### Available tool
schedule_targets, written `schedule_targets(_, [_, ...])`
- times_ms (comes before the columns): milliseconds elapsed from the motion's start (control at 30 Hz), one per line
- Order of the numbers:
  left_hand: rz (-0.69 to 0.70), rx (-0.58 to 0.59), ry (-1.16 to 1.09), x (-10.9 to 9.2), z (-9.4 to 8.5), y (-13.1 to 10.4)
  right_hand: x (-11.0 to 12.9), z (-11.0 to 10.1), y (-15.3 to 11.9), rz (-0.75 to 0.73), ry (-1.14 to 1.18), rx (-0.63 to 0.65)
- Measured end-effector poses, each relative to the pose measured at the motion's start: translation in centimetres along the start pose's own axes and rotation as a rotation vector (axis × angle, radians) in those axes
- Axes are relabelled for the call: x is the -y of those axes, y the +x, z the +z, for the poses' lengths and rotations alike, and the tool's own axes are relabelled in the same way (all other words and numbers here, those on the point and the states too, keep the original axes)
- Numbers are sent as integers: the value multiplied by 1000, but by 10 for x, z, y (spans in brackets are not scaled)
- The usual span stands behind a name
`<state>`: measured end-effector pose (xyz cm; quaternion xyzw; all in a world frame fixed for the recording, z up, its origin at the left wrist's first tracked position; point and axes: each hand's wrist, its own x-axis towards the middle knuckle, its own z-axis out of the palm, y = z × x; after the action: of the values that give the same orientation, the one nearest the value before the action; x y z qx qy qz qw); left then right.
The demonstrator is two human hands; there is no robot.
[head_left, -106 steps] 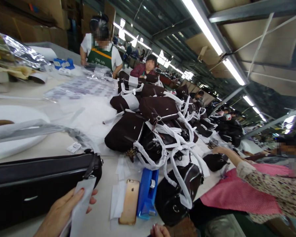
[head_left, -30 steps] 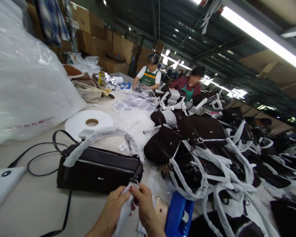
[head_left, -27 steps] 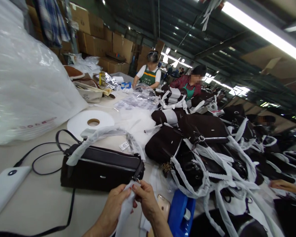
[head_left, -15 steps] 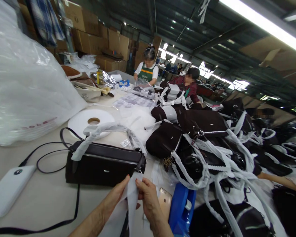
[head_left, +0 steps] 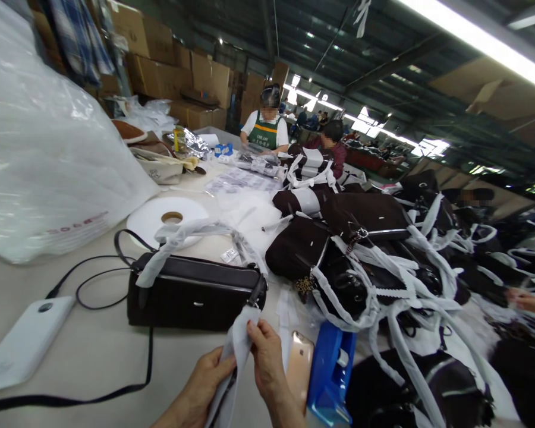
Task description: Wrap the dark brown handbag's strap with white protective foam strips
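Wrapping of a handbag strap. The left hand (head_left: 205, 386) and right hand (head_left: 265, 362), low in the view, are both closed in a pinch on a white wrapping strip (head_left: 236, 351) that runs up to the strap ring at the right end of the dark handbag (head_left: 191, 291); the handbag lies lengthwise on the table (head_left: 62, 356), its handle already sheathed in crinkled white wrap (head_left: 191, 232). The step in hand appears to be winding the strip around the strap near its hardware; the next move probably calls for keeping the strip taut while one hand passes it round and the other re-grips. A gold phone (head_left: 299, 371) and a blue tape dispenser (head_left: 332, 371) lie just right of the hands, and a heap of wrapped handbags (head_left: 361, 261) beyond. Compared with half a second earlier, the hands sit lower and closer together, the strip is drawn narrower, and the view has shifted slightly left.
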<state>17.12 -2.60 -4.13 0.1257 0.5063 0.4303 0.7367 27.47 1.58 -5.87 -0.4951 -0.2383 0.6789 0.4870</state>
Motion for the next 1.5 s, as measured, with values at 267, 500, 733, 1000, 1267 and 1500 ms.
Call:
schedule_targets(267, [5, 42, -48, 12, 2, 7, -51, -15, -51, -22, -270, -170])
schedule_targets(500, [25, 123, 98, 4, 3, -15, -49, -1, -55, -58, -322, -168])
schedule_targets(733, [-35, 224, -104, 3, -11, -27, -42, -2, -52, -88, -389, -5])
schedule_targets(1000, [-10, 30, 87, 28, -22, -14, -59, -8, -47, -146, -473, -64])
schedule_targets(1267, [169, 37, 273, 26, -32, -8, -61, -5, -48, -167, -444, 10])
schedule_targets(1500, [275, 141, 334, 14, -37, -15, -50, -5, -44, -194, -457, 110])
